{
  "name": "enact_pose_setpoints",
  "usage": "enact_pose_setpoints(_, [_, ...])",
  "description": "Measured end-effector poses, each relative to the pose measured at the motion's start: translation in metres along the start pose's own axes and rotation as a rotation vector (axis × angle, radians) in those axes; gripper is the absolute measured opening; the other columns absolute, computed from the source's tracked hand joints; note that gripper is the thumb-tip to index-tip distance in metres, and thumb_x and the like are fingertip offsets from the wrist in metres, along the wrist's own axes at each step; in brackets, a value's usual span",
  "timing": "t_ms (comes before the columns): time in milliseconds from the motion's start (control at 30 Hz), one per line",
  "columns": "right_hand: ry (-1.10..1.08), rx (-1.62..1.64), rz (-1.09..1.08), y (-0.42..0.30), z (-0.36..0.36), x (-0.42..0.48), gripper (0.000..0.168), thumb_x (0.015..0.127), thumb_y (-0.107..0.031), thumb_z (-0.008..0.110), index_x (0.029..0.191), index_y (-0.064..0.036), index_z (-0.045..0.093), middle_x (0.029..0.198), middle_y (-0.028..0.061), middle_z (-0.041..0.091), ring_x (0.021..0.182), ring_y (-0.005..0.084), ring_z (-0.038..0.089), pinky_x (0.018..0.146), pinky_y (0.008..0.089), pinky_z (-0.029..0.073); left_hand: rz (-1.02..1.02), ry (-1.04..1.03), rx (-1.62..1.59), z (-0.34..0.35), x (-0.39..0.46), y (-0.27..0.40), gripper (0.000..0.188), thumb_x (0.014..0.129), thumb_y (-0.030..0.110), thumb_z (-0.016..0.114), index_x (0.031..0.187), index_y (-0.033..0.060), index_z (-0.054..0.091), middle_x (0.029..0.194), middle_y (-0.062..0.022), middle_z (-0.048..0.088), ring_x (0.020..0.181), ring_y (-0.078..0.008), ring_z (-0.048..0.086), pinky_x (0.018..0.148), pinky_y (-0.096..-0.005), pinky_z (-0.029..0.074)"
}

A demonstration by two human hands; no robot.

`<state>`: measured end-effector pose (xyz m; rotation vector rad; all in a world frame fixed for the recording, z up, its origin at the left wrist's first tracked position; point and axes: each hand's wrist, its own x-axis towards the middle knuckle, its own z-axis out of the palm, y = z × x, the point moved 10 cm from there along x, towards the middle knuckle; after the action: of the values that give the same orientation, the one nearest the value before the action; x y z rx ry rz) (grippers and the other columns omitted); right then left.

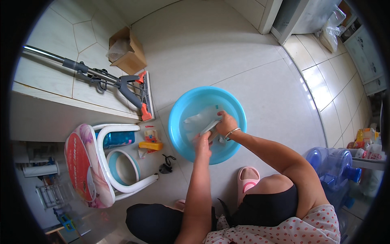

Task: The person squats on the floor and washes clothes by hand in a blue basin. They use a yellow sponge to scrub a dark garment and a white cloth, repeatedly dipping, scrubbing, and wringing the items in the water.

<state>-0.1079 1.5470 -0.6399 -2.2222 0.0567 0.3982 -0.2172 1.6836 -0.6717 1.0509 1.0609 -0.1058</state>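
Observation:
A light-blue plastic basin (172, 129) of cloudy water stands on the floor before me. My left hand (202, 143) reaches into it from the front and grips a bunched white cloth (210, 126). From the right side my right hand (227, 123), with a bangle on the wrist, holds the same cloth a little farther up. Both hands are close together over the middle of the water, and some fingers are hidden. More pale, thin material (195, 118) spreads through the water behind them; its exact shape is unclear.
At left lie a squeeze mop (125, 88), an open cardboard box (134, 56) and a tipped stool (106, 170) with white legs. Beside the stool are a yellow bar (150, 145), a soap wrapper (151, 135) and a small black item (166, 167). Large water bottles (332, 161) stand at right.

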Motion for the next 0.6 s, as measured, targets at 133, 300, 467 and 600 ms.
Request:
enact_pose_setpoints(133, [-0.233, 0.68, 0.255, -0.001, 0.028, -0.019, 0.037, 0.072, 0.0, 0.054, 0.109, -0.003, 0.055, 0.08, 0.0108, 0.063, 0.076, 0.0219, 0.061, 0.071, 0.031, 0.048, 0.074, 0.047, 0.101, -0.013, 0.007, 0.009, 0.033, 0.071, 0.008, 0.061, 0.104, 0.0052, 0.054, 0.089, -0.0065, 0.059, 0.078, -0.0196, 0.057, 0.059, -0.0316, 0.044])
enact_pose_setpoints(300, [-0.457, 0.551, 0.124, -0.017, 0.035, -0.017, 0.034, 0.071, -0.011, 0.062, 0.104, -0.002, 0.056, 0.083, 0.0108, 0.062, 0.079, 0.0203, 0.06, 0.071, 0.0311, 0.048, -0.118, 0.086, -0.221, -0.019, 0.01, -0.001, 0.028, 0.074, 0.004, 0.054, 0.102, 0.0033, 0.055, 0.09, -0.0086, 0.059, 0.08, -0.021, 0.058, 0.064, -0.0323, 0.047])
enact_pose_setpoints(467, [-0.313, -0.089, 0.007, -0.036, 0.013, -0.017, 0.038, 0.067, -0.013, 0.062, 0.103, -0.002, 0.055, 0.084, 0.0177, 0.064, 0.08, 0.0283, 0.063, 0.072, 0.0354, 0.049, -0.038, -0.041, -0.346, -0.01, 0.008, 0.003, 0.03, 0.075, 0.001, 0.051, 0.105, -0.0005, 0.053, 0.103, -0.0134, 0.057, 0.091, -0.0251, 0.058, 0.075, -0.0379, 0.05])
enact_pose_setpoints(600, [-0.058, -0.19, -0.092, -0.021, 0.002, -0.007, 0.045, 0.065, -0.011, 0.06, 0.109, -0.002, 0.052, 0.087, 0.0218, 0.063, 0.084, 0.0353, 0.062, 0.076, 0.0393, 0.048, 0.048, -0.291, -0.592, 0.02, 0.001, 0.009, 0.032, 0.076, 0.0, 0.05, 0.108, -0.0034, 0.045, 0.109, -0.0172, 0.053, 0.101, -0.0301, 0.055, 0.086, -0.0421, 0.046])
